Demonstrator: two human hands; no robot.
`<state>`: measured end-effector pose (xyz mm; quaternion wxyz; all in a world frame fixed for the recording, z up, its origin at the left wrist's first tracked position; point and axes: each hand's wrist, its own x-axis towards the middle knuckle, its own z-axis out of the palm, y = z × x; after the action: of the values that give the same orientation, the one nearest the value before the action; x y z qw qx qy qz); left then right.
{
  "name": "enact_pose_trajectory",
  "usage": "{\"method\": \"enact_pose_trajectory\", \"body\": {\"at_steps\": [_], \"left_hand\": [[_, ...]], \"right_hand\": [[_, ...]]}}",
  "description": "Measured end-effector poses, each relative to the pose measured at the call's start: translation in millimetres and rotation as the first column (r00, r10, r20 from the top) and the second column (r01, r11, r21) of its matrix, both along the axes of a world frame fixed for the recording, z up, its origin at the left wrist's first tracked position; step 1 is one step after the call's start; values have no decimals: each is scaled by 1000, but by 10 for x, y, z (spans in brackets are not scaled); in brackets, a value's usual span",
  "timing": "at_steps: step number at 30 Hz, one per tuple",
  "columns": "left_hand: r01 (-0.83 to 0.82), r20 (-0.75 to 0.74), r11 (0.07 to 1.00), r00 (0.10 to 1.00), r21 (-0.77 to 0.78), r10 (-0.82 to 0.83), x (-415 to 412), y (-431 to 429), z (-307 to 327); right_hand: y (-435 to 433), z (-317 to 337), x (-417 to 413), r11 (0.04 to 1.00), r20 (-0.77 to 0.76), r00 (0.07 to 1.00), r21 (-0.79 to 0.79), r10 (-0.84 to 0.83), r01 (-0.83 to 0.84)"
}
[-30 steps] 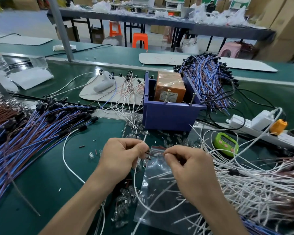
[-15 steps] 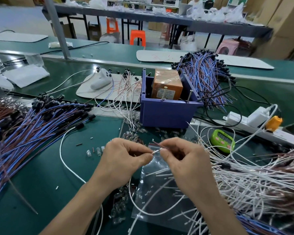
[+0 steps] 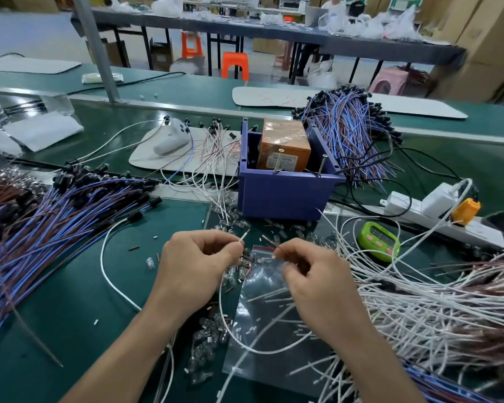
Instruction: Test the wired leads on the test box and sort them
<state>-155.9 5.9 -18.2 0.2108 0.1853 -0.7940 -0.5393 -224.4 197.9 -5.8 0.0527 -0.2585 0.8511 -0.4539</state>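
Both hands have drawn slightly apart since half a second ago, when their tips almost met. Left hand (image 3: 195, 269) pinches one end of a white lead (image 3: 259, 351) and right hand (image 3: 317, 283) pinches the other, fingers (image 3: 216, 242) curled narrow. The lead sags in a loop over a clear bag (image 3: 274, 324) on the bench (image 3: 70, 315).

The right-hand pinch is partly hidden by knuckles. Small clear parts under the hands are too blurred to name.

The orange test box (image 3: 284, 146) sits in a purple bin (image 3: 285, 196) just beyond. Blue-brown leads (image 3: 41, 234) crowd the left edge. A white heap (image 3: 434, 301) on the right is cut off by the frame. Bare bench lies near-left.
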Motion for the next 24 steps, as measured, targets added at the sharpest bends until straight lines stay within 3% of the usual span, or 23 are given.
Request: {"method": "enact_pose_trajectory", "body": {"at_steps": [3, 6, 14, 18, 19, 21, 24], "left_hand": [[14, -25, 985, 1000, 174, -10, -9, 26, 12], [132, -71, 952, 991, 278, -117, 1, 80, 49], [215, -52, 967, 976, 135, -210, -5, 96, -23], [166, -60, 977, 985, 136, -159, -25, 61, -58], [150, -64, 978, 988, 142, -142, -27, 46, -70], [137, -67, 980, 989, 146, -128, -33, 33, -84], [137, -85, 975, 989, 173, -124, -47, 45, -68]], "right_hand": [[-4, -1, 12, 999, -16, 999, 40, 38, -37], [-27, 0, 50, 998, -55, 998, 59, 33, -29], [-29, 74, 86, 984, -171, 982, 170, 79, -49], [154, 258, 45, 968, -238, 961, 172, -139, 183], [264, 317, -3, 935, -251, 937, 198, -243, 295], [519, 416, -79, 789, -242, 886, 403, -397, 463], [717, 429, -107, 593, -170, 876, 677, -452, 437]]}}
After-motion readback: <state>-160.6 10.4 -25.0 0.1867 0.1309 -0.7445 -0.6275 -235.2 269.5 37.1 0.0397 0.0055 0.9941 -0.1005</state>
